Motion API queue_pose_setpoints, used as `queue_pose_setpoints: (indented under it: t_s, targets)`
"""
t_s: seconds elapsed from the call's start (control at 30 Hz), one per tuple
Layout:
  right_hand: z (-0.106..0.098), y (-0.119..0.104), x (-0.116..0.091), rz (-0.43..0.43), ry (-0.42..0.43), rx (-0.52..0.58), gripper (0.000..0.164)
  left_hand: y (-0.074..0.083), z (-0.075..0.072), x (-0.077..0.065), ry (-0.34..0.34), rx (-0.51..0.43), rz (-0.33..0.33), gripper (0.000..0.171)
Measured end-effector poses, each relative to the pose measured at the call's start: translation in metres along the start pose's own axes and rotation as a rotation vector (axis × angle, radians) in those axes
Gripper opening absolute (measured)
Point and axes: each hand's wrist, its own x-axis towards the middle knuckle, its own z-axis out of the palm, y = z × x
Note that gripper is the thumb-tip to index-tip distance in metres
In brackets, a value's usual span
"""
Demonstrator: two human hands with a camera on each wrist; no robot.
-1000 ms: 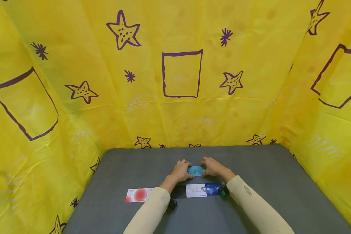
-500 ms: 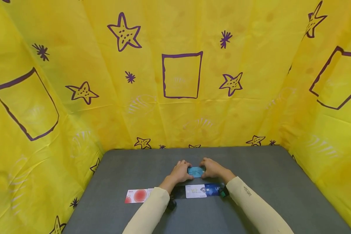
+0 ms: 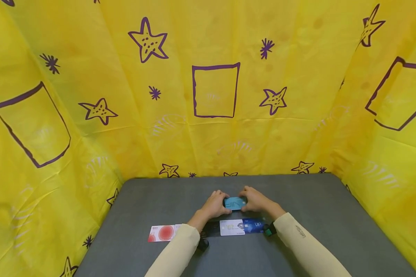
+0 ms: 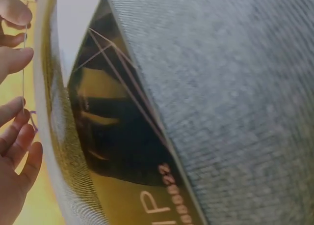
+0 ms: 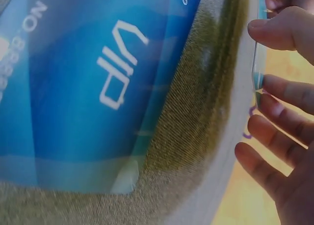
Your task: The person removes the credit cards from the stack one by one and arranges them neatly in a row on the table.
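Observation:
A light blue card (image 3: 235,203) with lettering is held above the grey table by both hands, one at each short end. My left hand (image 3: 215,204) pinches its left end between thumb and fingers. At the right end my right hand (image 3: 257,199) does the same. Both wrist views show the card edge-on, with the left hand (image 4: 17,151) and the right hand (image 5: 289,102) at the frame borders. Nearer to me lies a row of cards, including a black card (image 4: 132,131), a white card (image 3: 232,227) and a dark blue VIP card (image 5: 98,102).
At the row's left end lies a red and white card (image 3: 161,233); a pale card (image 3: 177,227) beside it is partly covered by the left sleeve. The grey table (image 3: 332,231) meets yellow cloth walls (image 3: 215,146) printed with purple starfish at the back and sides.
Both hands and the light blue card have shifted slightly right. The right forearm has also moved right, showing more of the dark blue card. The grip on the light blue card stays the same.

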Motion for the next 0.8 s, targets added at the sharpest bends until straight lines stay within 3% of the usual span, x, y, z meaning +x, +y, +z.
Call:
queue_pose_setpoints:
  t_s: [0.33,0.6,0.8]
  targets:
    - [-0.006,0.000,-0.014,0.013,0.042,-0.057,0.051,0.010,-0.003,-0.003,0.044,-0.001,0.026,0.055]
    - [-0.013,-0.003,-0.026,0.061,0.082,-0.022,0.051,0.019,-0.006,-0.005,0.056,-0.025,0.051,0.055]
    - [-0.020,-0.002,-0.032,0.052,0.089,-0.015,0.051,0.025,-0.008,-0.005,0.046,-0.044,0.060,0.055]
